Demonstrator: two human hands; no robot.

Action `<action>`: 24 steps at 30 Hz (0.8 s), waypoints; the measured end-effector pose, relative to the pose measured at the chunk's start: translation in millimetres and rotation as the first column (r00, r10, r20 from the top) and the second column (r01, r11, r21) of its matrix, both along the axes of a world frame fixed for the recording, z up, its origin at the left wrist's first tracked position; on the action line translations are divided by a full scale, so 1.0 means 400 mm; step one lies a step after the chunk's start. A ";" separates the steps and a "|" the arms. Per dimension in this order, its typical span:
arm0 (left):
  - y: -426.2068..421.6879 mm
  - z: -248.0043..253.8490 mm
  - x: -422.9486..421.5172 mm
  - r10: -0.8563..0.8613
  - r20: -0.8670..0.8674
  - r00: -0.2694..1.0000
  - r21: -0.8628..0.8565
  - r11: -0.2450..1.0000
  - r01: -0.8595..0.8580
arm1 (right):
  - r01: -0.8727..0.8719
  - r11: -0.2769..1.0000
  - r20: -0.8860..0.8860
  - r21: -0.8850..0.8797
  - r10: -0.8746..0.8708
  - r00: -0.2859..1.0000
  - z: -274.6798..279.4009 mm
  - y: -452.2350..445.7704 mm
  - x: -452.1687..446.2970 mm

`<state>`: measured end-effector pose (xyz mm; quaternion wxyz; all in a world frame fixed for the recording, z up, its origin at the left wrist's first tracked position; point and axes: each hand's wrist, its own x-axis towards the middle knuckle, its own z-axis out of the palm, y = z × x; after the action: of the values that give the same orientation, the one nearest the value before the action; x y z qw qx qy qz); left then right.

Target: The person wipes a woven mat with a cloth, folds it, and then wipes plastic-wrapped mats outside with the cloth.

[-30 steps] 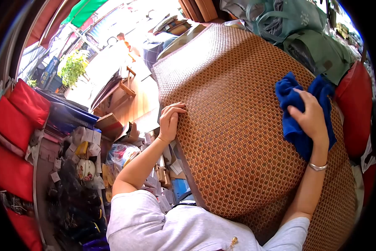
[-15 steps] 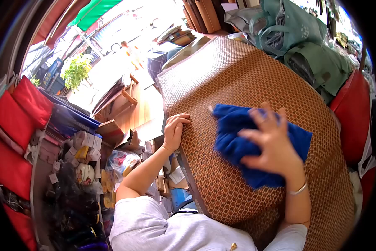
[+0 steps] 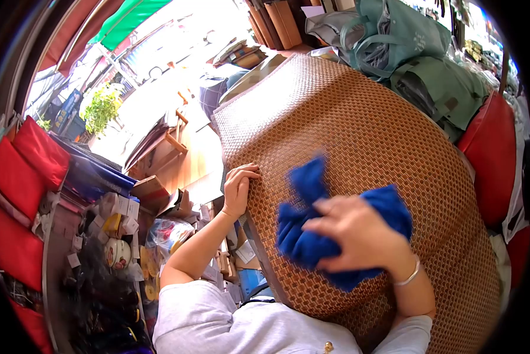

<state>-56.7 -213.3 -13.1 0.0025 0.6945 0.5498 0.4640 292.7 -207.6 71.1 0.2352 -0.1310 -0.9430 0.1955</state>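
On the woven mat (image 3: 347,124), the blue cloth (image 3: 303,236) lies bunched under the right hand's (image 3: 359,233) spread, blurred fingers, one corner jutting toward the far edge; its grip is unclear. The left hand (image 3: 238,190) curls over the mat's edge. Green bags (image 3: 439,88) and a red cushion (image 3: 490,162) sit alongside.

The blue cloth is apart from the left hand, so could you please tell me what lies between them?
Only a bare strip of woven mat lies between the left hand and the blue cloth, in the head view.
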 end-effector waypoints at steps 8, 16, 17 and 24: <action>0.002 -0.006 -0.005 -0.004 0.001 1.000 0.019 1.000 0.004 | 0.204 0.978 0.006 -0.038 -0.204 0.979 -0.005 0.103 0.061; 0.001 -0.003 -0.003 -0.011 0.015 1.000 0.014 1.000 0.011 | 0.837 0.540 -0.251 -0.091 -0.826 0.505 -0.093 0.257 0.310; 0.001 -0.002 -0.002 -0.013 0.015 1.000 0.018 1.000 0.012 | 0.839 0.542 -0.204 0.050 -0.817 0.540 -0.094 0.244 0.295; 0.002 -0.005 -0.005 0.000 -0.012 1.000 0.038 0.999 0.001 | 0.088 0.994 -0.057 0.058 -0.085 0.995 -0.004 0.003 -0.018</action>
<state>-58.7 -212.4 -15.0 -0.0137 0.6974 0.5408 0.4701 285.5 -206.5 69.5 0.2727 -0.1593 -0.9352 0.1602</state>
